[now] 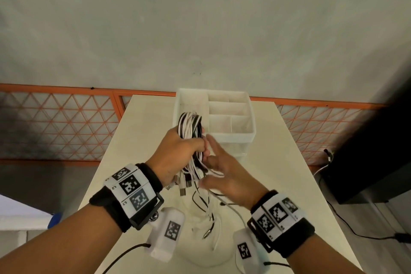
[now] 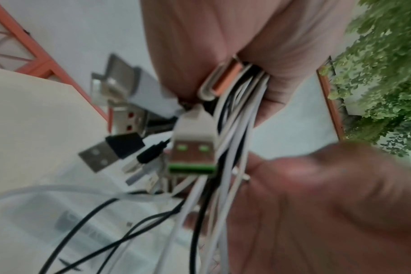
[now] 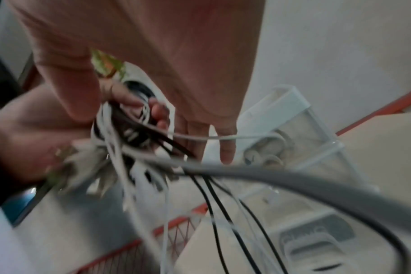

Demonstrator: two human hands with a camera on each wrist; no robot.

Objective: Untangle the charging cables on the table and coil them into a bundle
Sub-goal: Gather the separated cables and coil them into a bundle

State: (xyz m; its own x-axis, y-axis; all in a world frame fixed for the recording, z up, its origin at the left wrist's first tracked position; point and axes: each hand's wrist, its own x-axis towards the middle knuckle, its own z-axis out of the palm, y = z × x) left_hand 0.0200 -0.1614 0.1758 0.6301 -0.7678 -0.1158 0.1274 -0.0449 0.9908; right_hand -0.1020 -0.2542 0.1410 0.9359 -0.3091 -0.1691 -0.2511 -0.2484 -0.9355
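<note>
My left hand [image 1: 178, 153] is clenched around the looped black and white cables [image 1: 191, 126], held above the worktop [image 1: 278, 162] before the white organiser [image 1: 231, 138]. My right hand [image 1: 226, 176] is released beside them, fingers straight, loose ends trailing below.

White divided organizer [image 1: 231, 134], orange lattice fence [image 1: 57, 122]

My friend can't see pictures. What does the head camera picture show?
A person's left hand grips a coiled bundle of white and black charging cables above a cream table. The open right hand reaches in beside the loose hanging ends. A white plastic compartment organizer stands behind.
</note>
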